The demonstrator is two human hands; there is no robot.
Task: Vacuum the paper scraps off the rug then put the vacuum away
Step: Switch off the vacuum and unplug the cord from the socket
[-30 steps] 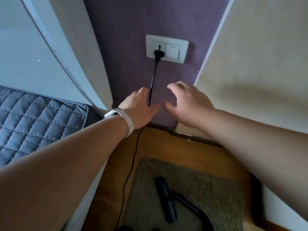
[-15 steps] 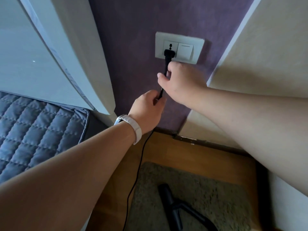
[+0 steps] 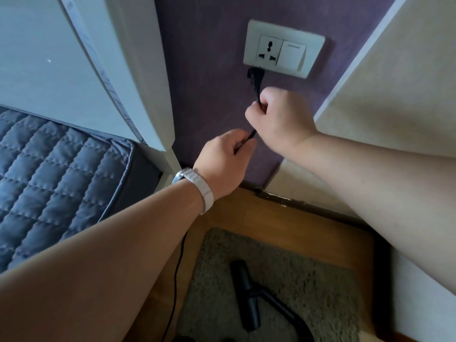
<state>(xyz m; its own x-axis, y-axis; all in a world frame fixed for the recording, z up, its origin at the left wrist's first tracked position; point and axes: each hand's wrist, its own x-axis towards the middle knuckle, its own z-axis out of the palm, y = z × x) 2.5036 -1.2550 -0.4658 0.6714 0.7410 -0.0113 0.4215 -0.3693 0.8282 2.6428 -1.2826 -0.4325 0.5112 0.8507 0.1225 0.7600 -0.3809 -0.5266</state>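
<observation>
Our right hand [image 3: 278, 117] curls round the cord [image 3: 252, 134] just below the plug [image 3: 255, 76], which points up, free beneath the socket [image 3: 269, 51]; our left hand [image 3: 224, 161] pinches the cord lower down.

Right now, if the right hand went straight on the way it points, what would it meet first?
The right hand would probably meet the wall plate first, the plug above its grip on the cord leading; depth is unclear.

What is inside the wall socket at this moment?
Nothing: the socket shows bare holes. The black plug hangs just below it, its cord gripped by the right hand above and the left hand below. The plug's pins are too blurred to tell.
</observation>
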